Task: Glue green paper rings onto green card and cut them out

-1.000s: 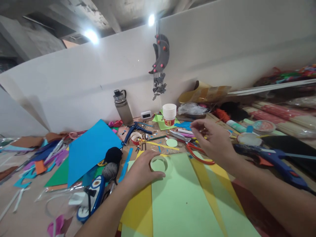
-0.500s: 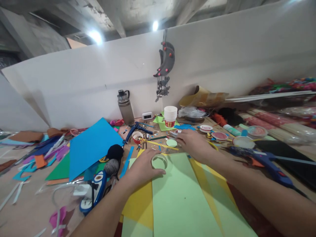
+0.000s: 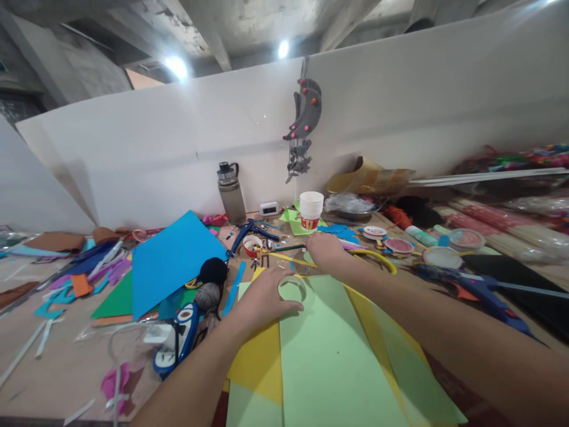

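A short pale ring [image 3: 292,290] stands on a light green paper sheet [image 3: 333,356]. My left hand [image 3: 267,296] curls round the ring's left side, thumb in front and fingers behind, gripping it. Beyond the sheet, my right hand [image 3: 328,252] reaches down with bent fingers at the right end of a dark green pencil [image 3: 287,247]. Its fingertips are hidden, so I cannot tell whether they grip the pencil. A pale green paper disc [image 3: 308,257] shows partly beneath that hand. Yellow paper [image 3: 260,362] lies under the green sheet.
Behind stand stacked paper cups [image 3: 311,204], a water bottle [image 3: 231,193] and a small white clock [image 3: 269,209]. Blue pliers [image 3: 251,230] and a red-rimmed ring [image 3: 252,245] lie near the middle. Blue card [image 3: 175,261] is at left, a glue gun [image 3: 471,290] at right.
My right hand has moved left and closer to the pencil, covering more of the pale green disc. My left hand stays round the ring. The view has shifted slightly.
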`<state>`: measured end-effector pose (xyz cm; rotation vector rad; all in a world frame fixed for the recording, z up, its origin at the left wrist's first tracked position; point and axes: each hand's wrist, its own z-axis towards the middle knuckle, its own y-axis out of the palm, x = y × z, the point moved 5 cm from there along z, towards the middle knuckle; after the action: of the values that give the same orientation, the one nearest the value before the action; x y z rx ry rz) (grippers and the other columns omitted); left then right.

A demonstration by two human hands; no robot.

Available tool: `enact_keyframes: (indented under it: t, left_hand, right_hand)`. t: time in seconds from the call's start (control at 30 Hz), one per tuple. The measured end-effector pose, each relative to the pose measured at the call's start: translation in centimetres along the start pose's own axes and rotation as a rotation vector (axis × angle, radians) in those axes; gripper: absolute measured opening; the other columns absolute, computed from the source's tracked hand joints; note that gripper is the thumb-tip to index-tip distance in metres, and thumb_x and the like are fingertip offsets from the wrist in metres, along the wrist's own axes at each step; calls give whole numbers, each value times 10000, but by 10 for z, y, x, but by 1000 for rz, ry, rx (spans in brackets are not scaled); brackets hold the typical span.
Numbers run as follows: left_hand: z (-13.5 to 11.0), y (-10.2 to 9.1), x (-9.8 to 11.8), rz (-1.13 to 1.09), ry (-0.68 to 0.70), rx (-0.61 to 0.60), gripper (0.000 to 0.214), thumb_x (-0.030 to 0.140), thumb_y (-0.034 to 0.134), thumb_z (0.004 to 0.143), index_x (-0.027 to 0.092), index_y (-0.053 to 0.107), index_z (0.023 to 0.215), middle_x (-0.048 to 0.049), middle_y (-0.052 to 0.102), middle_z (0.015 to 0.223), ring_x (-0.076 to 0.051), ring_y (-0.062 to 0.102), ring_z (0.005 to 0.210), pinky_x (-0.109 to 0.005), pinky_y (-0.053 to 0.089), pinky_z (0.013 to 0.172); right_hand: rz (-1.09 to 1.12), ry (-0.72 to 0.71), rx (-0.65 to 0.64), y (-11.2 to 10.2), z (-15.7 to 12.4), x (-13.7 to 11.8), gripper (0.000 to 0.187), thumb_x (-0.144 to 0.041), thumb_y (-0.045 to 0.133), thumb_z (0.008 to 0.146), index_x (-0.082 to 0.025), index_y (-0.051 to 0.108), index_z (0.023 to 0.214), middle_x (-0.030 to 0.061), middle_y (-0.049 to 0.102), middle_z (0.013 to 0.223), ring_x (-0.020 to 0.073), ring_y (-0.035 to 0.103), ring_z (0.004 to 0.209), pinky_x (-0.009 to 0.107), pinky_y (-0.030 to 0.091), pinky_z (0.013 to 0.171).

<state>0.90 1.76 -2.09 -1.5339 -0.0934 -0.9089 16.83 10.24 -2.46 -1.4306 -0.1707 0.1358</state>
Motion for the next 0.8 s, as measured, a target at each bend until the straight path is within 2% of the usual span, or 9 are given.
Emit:
enact_keyframes:
  t: [0.07,0.17,0.27,0.37,0.47,0.53,0.6,0.67,0.8]
  left_hand:
    - [1,0,0,0,-11,-10,703,430,766,634,180,578,1263,-128,583,1291,-297,520,1208,-434,403,1029]
    - [2,1,-1,7,-27,-27,710,444,762,636,170,578,1265,-133,576,1302,-298,514,1218,-419,397,1039]
    - [3,2,-1,12,-24,-28,701,452,761,637,173,584,1255,-125,579,1297,-299,517,1213,-409,402,1036]
    - [2,0,0,-27,7,-14,692,445,783,616,194,590,1231,-109,575,1302,-291,521,1206,-402,412,1030]
    - [3,-4,-3,-102,-2,10,682,468,786,614,216,593,1217,-96,587,1277,-273,547,1162,-374,456,976]
    - [5,-9,-8,-162,-51,41,615,496,733,678,216,601,1209,-95,602,1248,-252,572,1115,-348,491,908]
    - [7,-14,-11,-194,-87,65,481,494,622,791,206,624,1176,-92,634,1191,-226,599,1049,-337,499,866]
    - [8,-19,-13,-170,-109,85,402,460,569,839,193,651,1128,-83,668,1105,-202,621,960,-329,500,831]
    - [5,-23,-7,-62,-96,60,492,446,716,715,209,651,1142,-65,657,1052,-182,610,871,-305,496,782]
  right_hand:
    - [17,23,-24,2,3,2,171,-267,566,902,-148,674,957,132,685,973,210,655,873,370,527,764]
    - [65,40,-7,-5,6,2,177,-201,528,890,-96,652,962,186,660,1016,253,661,872,360,503,719]
    - [133,45,75,-27,0,0,252,-213,452,898,-87,584,1073,215,620,1120,263,651,910,330,465,714]
    - [231,78,137,-53,-15,-1,245,-258,387,920,-136,512,1092,151,667,981,217,652,807,287,437,641]
    - [671,38,232,-69,-36,2,176,-277,390,921,-180,467,1047,69,674,778,167,621,619,263,424,553]
    - [910,-7,240,-65,-48,5,153,-305,402,921,-203,451,1025,43,670,758,147,597,553,258,431,514]
    - [1042,-17,220,-53,-59,9,153,-342,467,891,-217,479,978,29,661,752,143,585,538,257,439,484]
    - [1138,-23,136,-37,-68,11,163,-365,516,863,-221,527,938,6,637,696,142,573,530,255,449,465]
    - [1268,-26,19,-20,-80,8,200,-404,511,873,-216,573,900,-19,603,612,121,531,488,236,448,435]
